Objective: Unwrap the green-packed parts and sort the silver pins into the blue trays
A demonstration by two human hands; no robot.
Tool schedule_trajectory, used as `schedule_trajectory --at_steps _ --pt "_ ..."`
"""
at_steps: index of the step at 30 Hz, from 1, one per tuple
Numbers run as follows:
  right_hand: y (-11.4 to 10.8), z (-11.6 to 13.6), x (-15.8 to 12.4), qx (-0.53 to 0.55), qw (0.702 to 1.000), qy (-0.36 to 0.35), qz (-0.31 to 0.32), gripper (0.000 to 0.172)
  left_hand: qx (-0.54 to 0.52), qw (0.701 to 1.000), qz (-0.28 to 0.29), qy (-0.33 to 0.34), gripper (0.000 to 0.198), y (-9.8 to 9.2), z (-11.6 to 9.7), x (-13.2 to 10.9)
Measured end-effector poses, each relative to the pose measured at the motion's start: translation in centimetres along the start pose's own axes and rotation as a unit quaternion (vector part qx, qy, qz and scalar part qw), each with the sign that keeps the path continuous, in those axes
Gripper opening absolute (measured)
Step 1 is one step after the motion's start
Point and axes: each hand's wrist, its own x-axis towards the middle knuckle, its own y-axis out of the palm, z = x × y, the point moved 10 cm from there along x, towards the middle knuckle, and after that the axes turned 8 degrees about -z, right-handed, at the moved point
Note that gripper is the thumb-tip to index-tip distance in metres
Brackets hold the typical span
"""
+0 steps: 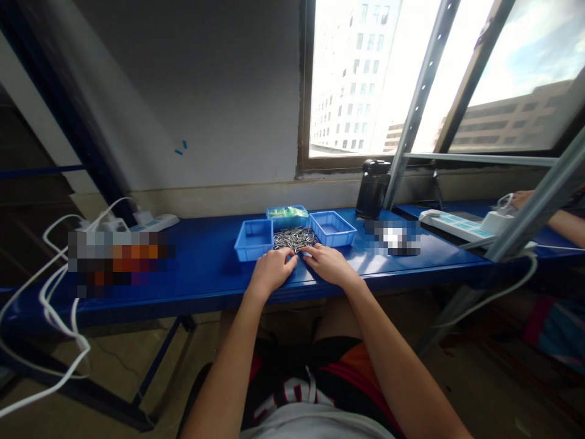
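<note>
A pile of small silvery metal pieces, which look like screws (295, 236), lies on the blue table between two blue bins. My left hand (273, 270) rests at the near left edge of the pile, palm down, its thumb apart from the fingers. Opposite it, my right hand (329, 266) reaches in from the near right with its index finger stretched to the pile's front edge. Neither hand shows anything held. The left blue bin (253, 249) and the right blue bin (333, 238) stand beside the pile. Behind it, a third blue bin (272, 213) contains green plastic packaging (289, 212).
A dark bottle-like container (373, 190) stands near the window. White power strips (457, 227) and cables (50, 299) occupy both sides. Blurred patches cover items at left and right. A metal shelf post (418, 103) rises at right. Another person's arm (564, 224) shows far right.
</note>
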Motion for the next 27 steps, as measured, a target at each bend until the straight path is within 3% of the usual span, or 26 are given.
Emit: schedule_trajectory --at_steps 11,16,27 --pt "-0.40 -0.28 -0.09 0.032 0.999 0.016 -0.013 0.032 -0.005 1.000 0.001 0.000 0.030 -0.04 -0.14 -0.01" --pt "-0.36 -0.26 -0.10 0.046 0.999 0.011 -0.016 0.040 -0.004 1.000 0.001 -0.002 0.030 -0.20 -0.20 -0.07" --pt "-0.34 -0.56 -0.08 0.061 0.998 0.021 -0.019 0.022 -0.009 1.000 -0.009 0.007 0.031 0.00 -0.03 0.05"
